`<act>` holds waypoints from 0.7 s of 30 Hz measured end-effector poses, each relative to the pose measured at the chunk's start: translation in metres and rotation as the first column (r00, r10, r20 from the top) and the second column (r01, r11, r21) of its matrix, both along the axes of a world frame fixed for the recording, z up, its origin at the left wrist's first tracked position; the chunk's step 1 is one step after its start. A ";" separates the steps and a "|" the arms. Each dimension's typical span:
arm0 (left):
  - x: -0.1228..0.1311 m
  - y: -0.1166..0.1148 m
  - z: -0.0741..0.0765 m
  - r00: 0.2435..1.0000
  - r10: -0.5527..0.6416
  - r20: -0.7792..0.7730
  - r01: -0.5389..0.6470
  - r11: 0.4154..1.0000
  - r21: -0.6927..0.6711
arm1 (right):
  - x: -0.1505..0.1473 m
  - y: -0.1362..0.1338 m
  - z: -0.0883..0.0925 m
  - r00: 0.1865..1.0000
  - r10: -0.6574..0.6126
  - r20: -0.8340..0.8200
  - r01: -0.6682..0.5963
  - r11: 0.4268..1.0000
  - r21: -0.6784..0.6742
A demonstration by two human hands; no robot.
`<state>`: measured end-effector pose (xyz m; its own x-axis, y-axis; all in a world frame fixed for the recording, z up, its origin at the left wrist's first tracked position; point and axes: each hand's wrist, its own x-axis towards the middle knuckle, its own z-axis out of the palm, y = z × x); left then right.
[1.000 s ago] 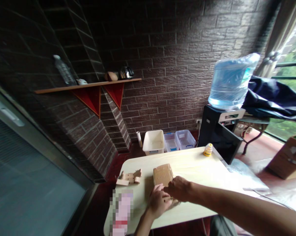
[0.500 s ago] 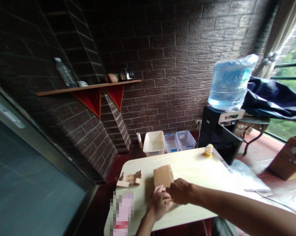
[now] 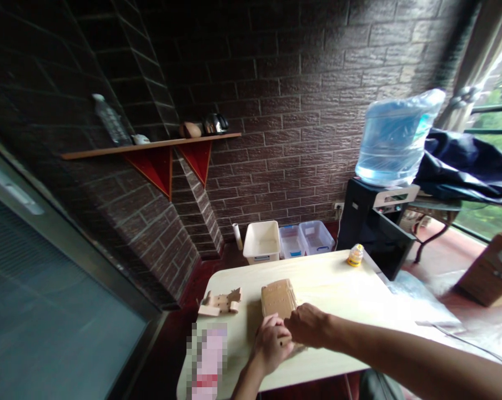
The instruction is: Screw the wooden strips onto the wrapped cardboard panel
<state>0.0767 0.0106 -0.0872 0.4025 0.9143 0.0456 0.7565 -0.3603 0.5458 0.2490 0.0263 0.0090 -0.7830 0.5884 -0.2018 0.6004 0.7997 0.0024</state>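
A brown cardboard box [image 3: 278,298] lies on the pale table [image 3: 326,272], and both hands are at its near end. My left hand [image 3: 270,345] is closed around a small light-brown wooden piece [image 3: 285,340] with a dark hole, mostly covered by the fingers. Pressed up against it from the right is my right hand [image 3: 307,325], curled into a fist; whatever it grips is hidden. To the left sits a wooden assembly [image 3: 221,303] with pegs or holes along it.
A small yellow-and-clear bottle [image 3: 355,255] stands at the far right corner. A blurred pink item [image 3: 209,361] lies at the near left. Beyond the table are a cream bin [image 3: 262,241], clear plastic bins [image 3: 315,239] and a water dispenser [image 3: 367,222].
Both hands stay in almost the same place and grip at the box's near end. The view has shifted very slightly.
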 end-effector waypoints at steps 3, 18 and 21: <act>0.001 0.000 0.001 1.000 -0.011 0.001 0.011 1.000 0.012 | -0.001 -0.004 0.009 0.997 -0.012 0.071 0.007 0.997 0.077; -0.001 0.001 -0.006 1.000 -0.021 0.016 0.020 0.999 0.043 | 0.001 -0.003 0.000 0.997 0.030 0.075 -0.040 0.991 0.128; 0.000 0.001 -0.006 0.999 -0.032 0.025 0.031 0.998 0.047 | 0.002 -0.002 0.004 0.997 0.026 0.069 -0.034 0.993 0.109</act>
